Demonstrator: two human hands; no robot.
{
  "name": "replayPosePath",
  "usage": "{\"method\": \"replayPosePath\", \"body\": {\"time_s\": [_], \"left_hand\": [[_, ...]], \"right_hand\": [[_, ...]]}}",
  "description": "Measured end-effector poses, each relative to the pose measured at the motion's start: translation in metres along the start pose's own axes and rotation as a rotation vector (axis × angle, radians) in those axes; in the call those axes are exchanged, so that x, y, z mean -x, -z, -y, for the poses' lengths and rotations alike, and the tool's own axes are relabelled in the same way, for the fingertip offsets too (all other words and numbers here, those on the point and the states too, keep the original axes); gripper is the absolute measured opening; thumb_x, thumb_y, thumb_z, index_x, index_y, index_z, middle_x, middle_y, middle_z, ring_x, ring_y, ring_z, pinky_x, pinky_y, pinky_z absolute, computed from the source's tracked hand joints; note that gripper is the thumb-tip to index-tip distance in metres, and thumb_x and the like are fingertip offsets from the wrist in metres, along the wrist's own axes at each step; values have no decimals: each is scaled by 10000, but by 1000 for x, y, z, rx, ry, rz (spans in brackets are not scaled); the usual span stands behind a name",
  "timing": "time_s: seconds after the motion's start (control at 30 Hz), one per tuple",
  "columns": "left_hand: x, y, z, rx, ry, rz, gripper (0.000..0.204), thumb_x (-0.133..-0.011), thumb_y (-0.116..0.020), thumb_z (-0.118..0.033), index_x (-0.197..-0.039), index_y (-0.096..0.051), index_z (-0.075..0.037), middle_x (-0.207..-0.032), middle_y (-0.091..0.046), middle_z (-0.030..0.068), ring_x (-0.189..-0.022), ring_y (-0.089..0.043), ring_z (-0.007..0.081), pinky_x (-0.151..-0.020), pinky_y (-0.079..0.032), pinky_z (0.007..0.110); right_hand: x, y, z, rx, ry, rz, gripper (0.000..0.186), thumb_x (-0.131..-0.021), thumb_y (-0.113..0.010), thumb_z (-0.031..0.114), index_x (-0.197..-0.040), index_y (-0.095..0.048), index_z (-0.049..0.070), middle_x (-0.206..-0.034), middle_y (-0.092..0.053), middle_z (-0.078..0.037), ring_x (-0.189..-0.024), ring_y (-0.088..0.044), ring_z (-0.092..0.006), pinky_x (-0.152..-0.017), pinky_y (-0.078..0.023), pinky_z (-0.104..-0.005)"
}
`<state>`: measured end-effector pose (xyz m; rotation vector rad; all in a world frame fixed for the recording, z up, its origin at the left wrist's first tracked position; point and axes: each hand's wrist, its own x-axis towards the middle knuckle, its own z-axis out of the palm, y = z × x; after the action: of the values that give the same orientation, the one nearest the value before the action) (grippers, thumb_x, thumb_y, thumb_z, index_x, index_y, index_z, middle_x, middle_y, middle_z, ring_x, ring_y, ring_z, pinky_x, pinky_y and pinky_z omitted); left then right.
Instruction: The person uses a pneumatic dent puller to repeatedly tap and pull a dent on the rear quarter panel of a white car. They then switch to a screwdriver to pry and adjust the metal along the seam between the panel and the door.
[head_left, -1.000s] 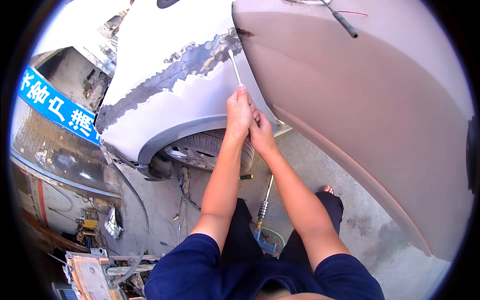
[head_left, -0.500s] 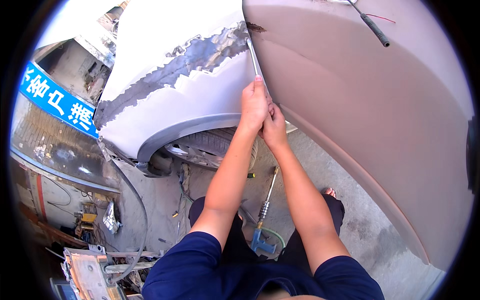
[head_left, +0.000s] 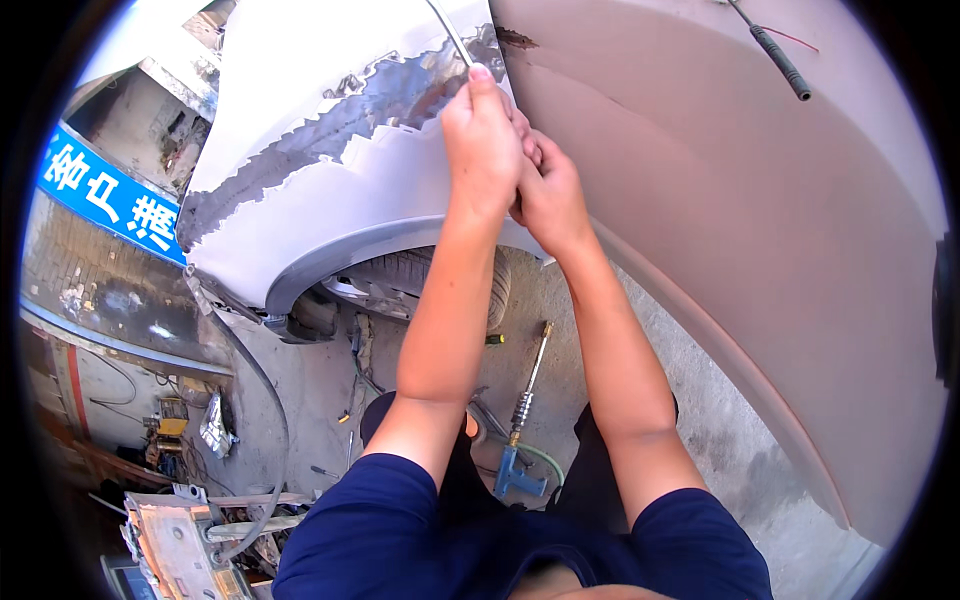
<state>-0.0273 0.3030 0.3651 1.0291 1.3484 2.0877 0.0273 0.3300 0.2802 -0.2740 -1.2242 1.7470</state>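
My left hand (head_left: 482,140) is closed around a slim, bent metal rod (head_left: 456,38), with the thumb laid along it. The rod's upper end runs out of the top of the picture. Below and to the right, my right hand (head_left: 555,198) is closed against the left one, at the rod's lower part, which the fingers hide. Under the hands is a white car fender (head_left: 330,205) with a jagged strip of bare, dented metal (head_left: 375,112) across it. Beside it on the right is a pinkish-grey car panel (head_left: 720,190) with a chipped rusty spot at its edge.
A tire (head_left: 485,285) sits under the fender's arch. On the floor lies a blue pistol-grip tool (head_left: 516,475) with a green hose. A black-handled tool (head_left: 782,64) rests on the right panel. A dark cable (head_left: 280,430) hangs at left, above worn equipment (head_left: 180,545).
Both hands have moved up and slightly left with the rod. Its far end, earlier at the seam between fender and panel, has swung up and left, away from it.
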Motion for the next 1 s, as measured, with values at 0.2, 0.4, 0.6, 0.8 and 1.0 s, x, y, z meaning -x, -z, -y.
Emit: {"method": "replayPosePath", "body": {"time_s": [0.2,0.4,0.6,0.8,1.0], "left_hand": [[18,18,60,-23,153,-7,448,-1064,-358,-341,-699,-369,-82,-564,-345,-20,-423,-332,79,-351,-309,273],[19,24,82,-86,273,46,441,-1059,-376,-355,-707,-370,-89,-572,-336,-23,-420,-334,86,-355,-336,281],[13,23,78,-40,266,73,457,-1055,-377,-372,-692,-350,-95,-567,-337,-16,-407,-335,95,-347,-335,290],[12,21,66,-46,298,71,457,-1059,-362,-368,-702,-357,-83,-568,-339,-6,-412,-343,103,-354,-335,297],[11,19,68,-48,297,55,452,-1061,-355,-360,-708,-366,-78,-574,-345,-5,-417,-353,105,-353,-332,300]], "right_hand": [[30,18,-58,14,45,-111,227,-935,-630,227,-936,-541,19,-813,-468,39,-737,-431,-49,-631,-385,-208],[39,23,-80,-52,-98,-219,193,-949,-618,195,-935,-541,18,-804,-483,38,-726,-445,-40,-621,-383,-202],[33,19,-77,-7,-15,-229,217,-950,-615,210,-926,-532,11,-769,-487,32,-704,-451,-58,-625,-394,-212],[29,18,-66,47,-69,-230,235,-946,-602,218,-888,-521,4,-805,-458,21,-743,-420,-88,-691,-409,-236],[32,23,-69,69,-77,-219,204,-945,-603,188,-898,-529,4,-819,-467,26,-769,-437,-77,-686,-404,-235]]}}
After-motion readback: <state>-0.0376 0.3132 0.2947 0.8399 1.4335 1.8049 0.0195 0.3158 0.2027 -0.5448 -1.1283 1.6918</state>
